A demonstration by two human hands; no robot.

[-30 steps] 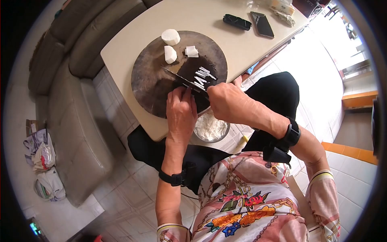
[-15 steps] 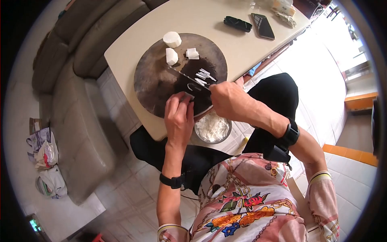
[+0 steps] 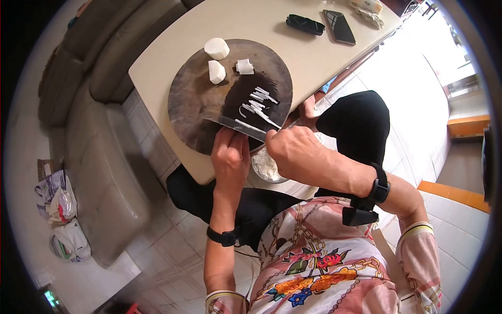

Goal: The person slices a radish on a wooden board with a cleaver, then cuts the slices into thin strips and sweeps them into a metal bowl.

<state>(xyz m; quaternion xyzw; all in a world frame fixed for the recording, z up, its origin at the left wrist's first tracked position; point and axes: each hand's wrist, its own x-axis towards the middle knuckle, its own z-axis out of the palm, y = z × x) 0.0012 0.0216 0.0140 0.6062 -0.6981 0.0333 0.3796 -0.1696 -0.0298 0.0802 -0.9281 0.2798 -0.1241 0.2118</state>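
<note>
My right hand (image 3: 295, 152) grips the handle end of a kitchen knife (image 3: 235, 126), whose blade slants across the near part of the round chopping board (image 3: 191, 104). Just behind the blade, my left hand (image 3: 229, 154) has its fingers curled down on a white radish slice, which the knife and fingers mostly hide. Cut radish strips (image 3: 256, 107) lie beyond the blade, on the wet dark patch. Farther back are a small stack of radish slices (image 3: 244, 66), a cut radish chunk (image 3: 216, 72) and a thick round radish piece (image 3: 216, 48).
Below the table edge, a metal bowl (image 3: 266, 168) holds white shreds, partly covered by my right hand. On the table (image 3: 157, 63) lie a black case (image 3: 305, 24) and a phone (image 3: 340, 27). A sofa (image 3: 112, 157) stands to the left, with bags (image 3: 57, 204) on the floor beyond.
The knife has come closer to my left fingers, its blade now covering the slice. The strips are more spread out, nearer the board's edge. The whole view has shifted slightly.
</note>
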